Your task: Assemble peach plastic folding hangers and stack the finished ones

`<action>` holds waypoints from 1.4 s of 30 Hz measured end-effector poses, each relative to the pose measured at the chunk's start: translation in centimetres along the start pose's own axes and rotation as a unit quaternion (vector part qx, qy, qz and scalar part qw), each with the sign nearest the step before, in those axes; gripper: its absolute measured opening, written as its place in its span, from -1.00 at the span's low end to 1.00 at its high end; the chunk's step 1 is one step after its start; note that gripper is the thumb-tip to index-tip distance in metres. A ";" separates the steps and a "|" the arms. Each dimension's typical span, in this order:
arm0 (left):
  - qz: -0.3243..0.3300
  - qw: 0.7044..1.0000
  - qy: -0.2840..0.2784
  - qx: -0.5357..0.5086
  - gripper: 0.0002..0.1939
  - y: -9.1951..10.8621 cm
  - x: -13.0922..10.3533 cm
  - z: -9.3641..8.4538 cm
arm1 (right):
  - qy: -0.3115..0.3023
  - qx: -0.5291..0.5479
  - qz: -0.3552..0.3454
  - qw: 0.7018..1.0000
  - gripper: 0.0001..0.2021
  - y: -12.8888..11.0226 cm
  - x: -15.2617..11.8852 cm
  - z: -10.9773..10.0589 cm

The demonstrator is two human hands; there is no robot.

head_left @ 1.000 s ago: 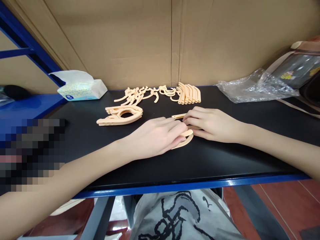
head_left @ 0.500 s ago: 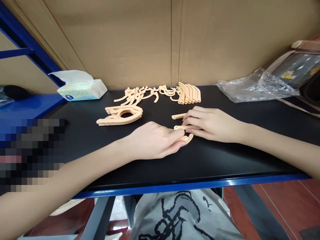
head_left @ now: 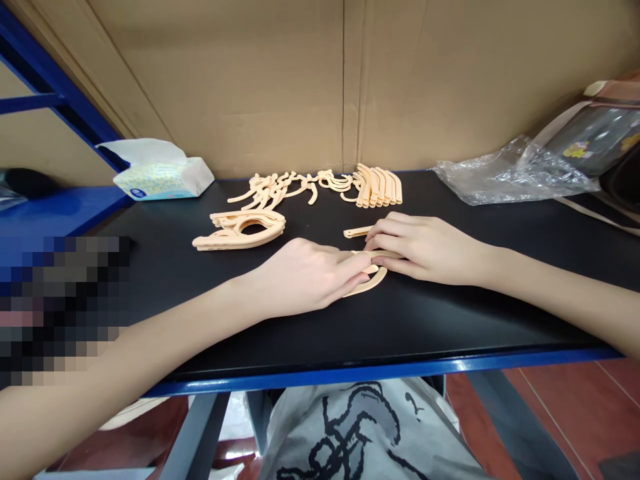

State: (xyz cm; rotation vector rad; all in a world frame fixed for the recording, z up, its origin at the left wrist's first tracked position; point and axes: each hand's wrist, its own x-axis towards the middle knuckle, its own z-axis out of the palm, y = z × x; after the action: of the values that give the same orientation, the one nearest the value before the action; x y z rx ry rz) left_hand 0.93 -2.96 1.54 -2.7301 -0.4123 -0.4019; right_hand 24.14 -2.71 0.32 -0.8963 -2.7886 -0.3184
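Observation:
Low over the black table, my left hand (head_left: pixel 315 277) has its fingers closed on a cream curved plastic piece (head_left: pixel 367 285), which lies partly under the fingertips. My right hand (head_left: pixel 420 250) pinches a cream arm piece (head_left: pixel 385 254) just to the right, and the two hands nearly touch. Another cream strip (head_left: pixel 356 232) sticks out beyond my right fingertips. Left of the hands lies a stack of assembled cream folding hangers (head_left: pixel 240 230). At the back are loose hooked pieces (head_left: pixel 273 190) and a row of curved arm pieces (head_left: pixel 379 187).
A tissue pack (head_left: pixel 163 175) stands at the back left. A crumpled clear plastic bag (head_left: pixel 515 175) and a transparent bag with a strap (head_left: pixel 585 137) are at the right. The blue table edge (head_left: pixel 400 373) runs along the front, before a cardboard wall (head_left: pixel 250 87).
My left hand has shifted slightly up, its fingertips now over the end of the arm piece. More of the curved piece below shows. My right hand has hardly moved.

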 end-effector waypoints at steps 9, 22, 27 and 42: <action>0.003 1.000 0.005 -0.001 -0.79 -0.1 -0.1 0.0 | 0.004 -0.003 -0.006 1.000 -0.67 0.0 0.0 0.1; -0.016 0.999 -0.023 0.017 -0.76 -0.1 0.1 -0.1 | 0.000 0.003 -0.001 1.000 -0.69 0.0 0.0 0.0; -0.031 0.999 -0.038 0.016 -0.71 -0.2 0.0 0.1 | 0.000 0.002 0.000 1.000 -0.70 0.0 0.0 0.0; -0.106 0.988 -0.112 -0.017 -0.67 -0.2 -0.1 0.7 | -0.005 0.002 0.002 1.000 -0.71 0.0 0.0 0.0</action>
State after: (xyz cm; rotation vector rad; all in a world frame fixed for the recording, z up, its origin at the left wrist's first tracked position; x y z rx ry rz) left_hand 0.92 -2.49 0.92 -2.7834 -0.7666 -0.1549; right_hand 24.13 -2.74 0.30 -0.9056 -2.7958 -0.3068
